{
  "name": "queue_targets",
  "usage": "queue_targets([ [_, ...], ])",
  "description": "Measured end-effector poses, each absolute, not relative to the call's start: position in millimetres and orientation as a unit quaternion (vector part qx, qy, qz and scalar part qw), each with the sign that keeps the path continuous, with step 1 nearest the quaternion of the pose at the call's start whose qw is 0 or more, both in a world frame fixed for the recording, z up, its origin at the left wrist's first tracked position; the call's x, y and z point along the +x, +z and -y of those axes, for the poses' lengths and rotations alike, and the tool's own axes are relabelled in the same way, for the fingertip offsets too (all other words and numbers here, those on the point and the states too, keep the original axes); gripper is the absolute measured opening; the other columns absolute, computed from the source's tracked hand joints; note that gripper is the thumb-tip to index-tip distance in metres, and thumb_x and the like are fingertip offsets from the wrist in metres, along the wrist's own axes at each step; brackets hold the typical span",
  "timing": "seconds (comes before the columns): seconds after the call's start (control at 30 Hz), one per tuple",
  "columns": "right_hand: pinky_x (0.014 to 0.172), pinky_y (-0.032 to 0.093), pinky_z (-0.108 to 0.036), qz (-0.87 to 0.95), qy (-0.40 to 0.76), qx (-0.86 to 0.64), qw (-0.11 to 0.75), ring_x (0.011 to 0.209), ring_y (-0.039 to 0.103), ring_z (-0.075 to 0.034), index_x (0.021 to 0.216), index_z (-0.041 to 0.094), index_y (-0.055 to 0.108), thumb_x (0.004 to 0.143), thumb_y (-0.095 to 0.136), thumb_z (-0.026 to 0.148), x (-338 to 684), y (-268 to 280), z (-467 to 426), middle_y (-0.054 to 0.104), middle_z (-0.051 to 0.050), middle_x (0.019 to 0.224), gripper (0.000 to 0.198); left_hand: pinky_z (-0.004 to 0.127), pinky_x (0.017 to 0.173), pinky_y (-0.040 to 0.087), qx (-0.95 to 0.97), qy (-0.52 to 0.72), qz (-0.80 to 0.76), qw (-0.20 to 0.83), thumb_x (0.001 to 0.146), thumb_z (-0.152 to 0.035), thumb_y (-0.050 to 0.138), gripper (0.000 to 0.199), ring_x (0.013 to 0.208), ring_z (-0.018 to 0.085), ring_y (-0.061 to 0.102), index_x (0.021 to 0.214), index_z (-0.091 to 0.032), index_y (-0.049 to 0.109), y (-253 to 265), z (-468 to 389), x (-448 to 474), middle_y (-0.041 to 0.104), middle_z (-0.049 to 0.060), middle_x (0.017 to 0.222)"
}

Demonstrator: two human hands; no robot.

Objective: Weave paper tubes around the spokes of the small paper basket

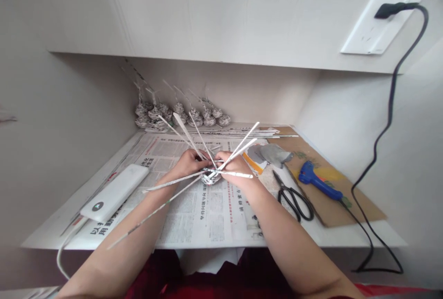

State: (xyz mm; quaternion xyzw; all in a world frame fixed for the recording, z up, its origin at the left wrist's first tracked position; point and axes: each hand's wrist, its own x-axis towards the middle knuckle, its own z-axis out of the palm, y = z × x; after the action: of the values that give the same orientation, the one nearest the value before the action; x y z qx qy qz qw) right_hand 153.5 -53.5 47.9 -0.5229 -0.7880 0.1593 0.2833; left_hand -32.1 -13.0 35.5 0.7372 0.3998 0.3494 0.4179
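Observation:
Between my two hands is a small woven piece of rolled newspaper strips (211,178), with several long paper strips sticking out of it in all directions. My left hand (189,162) grips its left side, fingers bent in towards the weave. From the other side my right hand (232,162) pinches the weave and strips near the middle; its fingertips are partly hidden behind the strips. The piece is held over newspaper sheets (188,225) spread on the white table.
Several woven gourd-like shapes (209,116) line the back wall. Loose paper strips (238,133) lie in front. At right are black scissors (296,200), grey gloves (273,153) and a blue glue gun (320,181) on cardboard (356,206), its cord hanging down. A white power bank (116,193) lies left.

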Motion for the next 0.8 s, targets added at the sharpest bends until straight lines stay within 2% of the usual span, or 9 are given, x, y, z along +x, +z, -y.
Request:
queue_targets([
  [0.07,0.062,0.037,-0.024,0.782,0.139,-0.544,0.270,0.072,0.054,-0.015,0.080,0.022,0.064,0.079,0.058,0.021,152.4,50.4,52.8,0.064,0.000,0.078,0.007,0.025,0.059,0.047,0.734,0.346,-0.413,0.415,0.067,-0.037,0.069,0.025,0.062,0.017,0.062,0.074,-0.013,0.070,36.4,13.5,-31.6,0.069,0.004,0.068],
  [0.2,0.085,0.038,-0.033,0.802,0.054,-0.513,0.300,0.095,0.052,-0.022,0.093,0.020,0.069,0.077,0.055,0.008,149.9,56.4,52.1,0.067,-0.006,0.096,0.023,0.025,0.055,0.045,0.701,0.360,-0.456,0.413,0.066,-0.035,0.069,0.023,0.057,0.017,0.060,0.071,-0.013,0.067,39.4,16.1,-31.0,0.067,0.003,0.061],
  [0.27,0.091,0.034,-0.038,0.804,0.039,-0.502,0.316,0.101,0.050,-0.024,0.094,0.021,0.070,0.078,0.058,0.012,148.7,58.3,52.7,0.067,-0.006,0.099,0.021,0.025,0.053,0.044,0.690,0.367,-0.465,0.417,0.066,-0.034,0.067,0.021,0.056,0.017,0.059,0.070,-0.013,0.066,40.0,17.2,-31.0,0.066,0.003,0.060],
  [0.4,0.091,0.032,-0.043,0.804,0.038,-0.490,0.333,0.107,0.046,-0.028,0.092,0.023,0.072,0.073,0.072,0.029,147.6,62.1,54.5,0.065,-0.007,0.102,0.020,0.024,0.054,0.044,0.696,0.384,-0.455,0.401,0.068,-0.030,0.064,0.018,0.056,0.016,0.058,0.069,-0.013,0.066,37.0,16.0,-32.1,0.065,0.001,0.059],
  [0.53,0.077,0.039,-0.031,0.829,0.150,-0.432,0.322,0.088,0.053,-0.019,0.087,0.022,0.071,0.072,0.073,0.035,148.6,66.4,56.5,0.065,-0.003,0.089,0.020,0.026,0.062,0.047,0.712,0.403,-0.437,0.373,0.070,-0.026,0.061,0.016,0.066,0.018,0.062,0.075,-0.012,0.068,33.2,13.4,-34.3,0.069,0.004,0.070],
  [0.67,0.062,0.039,-0.022,0.796,0.297,-0.420,0.318,0.070,0.057,-0.012,0.093,0.020,0.066,0.071,0.072,0.036,150.7,64.9,58.1,0.064,0.001,0.083,0.028,0.027,0.067,0.048,0.728,0.420,-0.421,0.340,0.072,-0.020,0.056,0.016,0.071,0.019,0.063,0.077,-0.011,0.069,36.5,14.3,-35.7,0.070,0.005,0.074],
  [0.73,0.060,0.039,-0.021,0.779,0.324,-0.440,0.307,0.066,0.057,-0.011,0.097,0.020,0.062,0.074,0.068,0.031,151.4,61.9,57.5,0.064,0.002,0.077,0.026,0.026,0.067,0.047,0.736,0.421,-0.416,0.328,0.071,-0.019,0.056,0.016,0.071,0.018,0.063,0.075,-0.012,0.069,39.0,15.2,-35.8,0.069,0.004,0.073],
  [0.8,0.059,0.037,-0.021,0.771,0.291,-0.483,0.296,0.062,0.056,-0.011,0.097,0.021,0.059,0.075,0.065,0.025,150.9,58.8,56.2,0.063,0.004,0.070,0.023,0.025,0.066,0.047,0.742,0.414,-0.419,0.321,0.071,-0.021,0.057,0.015,0.069,0.017,0.063,0.073,-0.013,0.069,40.1,15.4,-35.6,0.069,0.004,0.071],
])
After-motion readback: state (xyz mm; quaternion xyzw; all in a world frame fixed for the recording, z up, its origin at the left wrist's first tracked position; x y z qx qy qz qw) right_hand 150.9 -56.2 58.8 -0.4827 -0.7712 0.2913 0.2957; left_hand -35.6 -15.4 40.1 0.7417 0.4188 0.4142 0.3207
